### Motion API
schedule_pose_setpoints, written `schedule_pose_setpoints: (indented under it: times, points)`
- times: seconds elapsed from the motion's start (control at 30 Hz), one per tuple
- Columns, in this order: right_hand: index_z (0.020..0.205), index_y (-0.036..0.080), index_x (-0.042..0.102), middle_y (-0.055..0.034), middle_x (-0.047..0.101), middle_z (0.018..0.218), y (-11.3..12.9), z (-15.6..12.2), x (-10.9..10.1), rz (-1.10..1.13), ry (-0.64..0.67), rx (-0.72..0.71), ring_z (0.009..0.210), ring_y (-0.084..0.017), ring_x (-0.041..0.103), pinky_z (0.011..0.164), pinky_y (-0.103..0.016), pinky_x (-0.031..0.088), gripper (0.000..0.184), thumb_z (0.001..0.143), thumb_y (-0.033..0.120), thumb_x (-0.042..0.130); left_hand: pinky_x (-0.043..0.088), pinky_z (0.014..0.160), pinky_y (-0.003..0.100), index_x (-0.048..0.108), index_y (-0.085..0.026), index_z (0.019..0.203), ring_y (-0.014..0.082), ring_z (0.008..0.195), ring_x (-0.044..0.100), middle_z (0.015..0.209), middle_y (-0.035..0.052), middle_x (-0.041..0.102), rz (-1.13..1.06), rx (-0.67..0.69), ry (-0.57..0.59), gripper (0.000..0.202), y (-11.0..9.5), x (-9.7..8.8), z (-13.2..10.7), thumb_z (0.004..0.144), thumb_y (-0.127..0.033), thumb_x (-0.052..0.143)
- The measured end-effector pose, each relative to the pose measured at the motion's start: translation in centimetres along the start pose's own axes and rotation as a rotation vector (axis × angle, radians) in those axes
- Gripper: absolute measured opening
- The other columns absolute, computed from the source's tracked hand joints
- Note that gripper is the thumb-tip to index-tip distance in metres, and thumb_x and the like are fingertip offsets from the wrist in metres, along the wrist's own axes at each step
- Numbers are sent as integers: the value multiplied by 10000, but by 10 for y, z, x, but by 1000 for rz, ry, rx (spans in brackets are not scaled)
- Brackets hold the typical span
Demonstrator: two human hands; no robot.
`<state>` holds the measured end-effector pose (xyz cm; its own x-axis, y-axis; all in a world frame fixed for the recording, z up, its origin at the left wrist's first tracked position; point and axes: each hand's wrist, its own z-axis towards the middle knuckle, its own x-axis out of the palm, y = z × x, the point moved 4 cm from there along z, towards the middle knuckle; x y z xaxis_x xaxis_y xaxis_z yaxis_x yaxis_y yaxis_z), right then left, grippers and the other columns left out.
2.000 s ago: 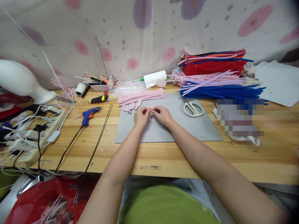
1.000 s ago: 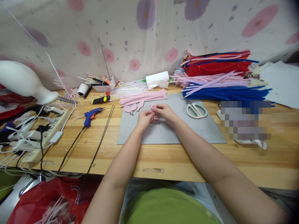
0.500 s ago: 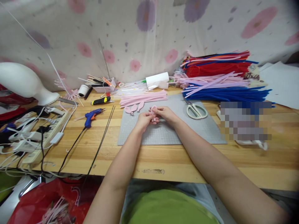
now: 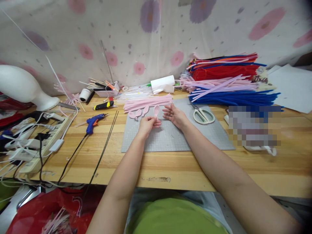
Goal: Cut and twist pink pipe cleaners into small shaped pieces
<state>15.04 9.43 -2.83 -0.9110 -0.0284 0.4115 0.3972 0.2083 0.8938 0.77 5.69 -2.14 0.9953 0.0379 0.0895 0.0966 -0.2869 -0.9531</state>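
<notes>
Between the thumb and fingers of my left hand (image 4: 148, 125) is a pink pipe-cleaner petal (image 4: 156, 110), a loop held upright by its lower end. My right hand (image 4: 175, 116) is apart from it, fingers spread and holding nothing, just to the right over the grey cutting mat (image 4: 170, 139). On the mat's far left lie a joined pair of pink petals (image 4: 135, 114) and a single pink petal (image 4: 145, 110). Behind them rests a bundle of pink pipe cleaners (image 4: 147, 102). Scissors with pale green handles (image 4: 204, 116) lie to the right of my right hand.
Left of the mat lie a blue glue gun (image 4: 93, 123), thin dark rods (image 4: 104, 148) and a yellow-black utility knife (image 4: 104, 105). A cable-filled power strip (image 4: 46, 143) is further left. Blue pipe cleaners (image 4: 234, 97) and red ones (image 4: 224, 72) are piled at the back right.
My right hand has let go of the pink petal and moved right, its fingers opening. My left hand keeps the petal, which now shows as an upright loop. The view has shifted slightly.
</notes>
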Motion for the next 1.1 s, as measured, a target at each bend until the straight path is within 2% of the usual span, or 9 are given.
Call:
schedule_pose_setpoints:
  times: [0.13,0.3,0.43,0.53,0.63,0.73,0.9,1.0,1.1]
  points:
    - [799,148,618,-61,632,782,-4,0,1,-125,39,-35,620,-102,546,637,-249,480,343,661,462,638,506,545,246,560,-99,688,130,554,628,643,66,657,-30,-22,17,98,1,1,-1,724,-186,589]
    - [645,132,602,14,560,601,-10,-9,16,-428,135,-125,515,-64,447,516,-202,353,307,613,434,646,506,560,252,570,-100,689,138,567,633,648,75,661,-34,-45,91,109,0,8,-8,716,-203,594]
    - [555,124,577,39,476,477,-11,-11,18,-544,60,-108,461,-61,371,468,-217,260,332,595,450,628,503,549,251,580,-108,697,135,564,631,651,69,663,16,-63,142,109,1,11,-8,726,-213,575]
    - [612,108,635,40,470,455,-8,-11,16,-585,12,-88,451,-59,341,472,-227,231,321,591,429,626,478,493,233,588,-110,692,136,532,619,625,63,650,125,-55,76,135,-1,2,-3,714,-243,582]
    - [644,93,663,23,503,468,-7,-12,17,-628,41,-55,454,-58,343,481,-233,226,307,588,392,629,464,484,217,610,-121,752,143,584,630,698,65,661,161,118,-54,220,-9,-11,2,677,-328,619]
    - [619,86,659,13,512,469,-10,-14,21,-678,87,-34,445,-54,331,473,-235,212,278,583,359,630,471,506,225,631,-136,808,153,643,632,748,58,664,208,251,-64,312,-11,-13,5,637,-396,642]
    - [636,86,661,15,506,470,-14,-12,21,-723,63,-25,435,-48,316,458,-228,202,276,597,356,614,462,538,240,628,-137,685,125,579,583,658,36,641,337,265,-113,263,-2,-9,13,669,-398,598]
    - [658,90,664,14,508,479,-12,-12,20,-762,55,-22,419,-46,304,446,-226,205,283,620,360,590,447,576,235,622,-145,650,113,582,561,640,26,634,467,326,-183,232,-4,-9,15,674,-375,596]
    - [645,102,642,25,470,462,-10,-14,22,-794,111,-35,409,-51,312,434,-225,208,332,634,427,576,435,585,238,629,-157,661,110,571,545,643,21,637,576,348,-186,230,-8,-10,15,694,-377,571]
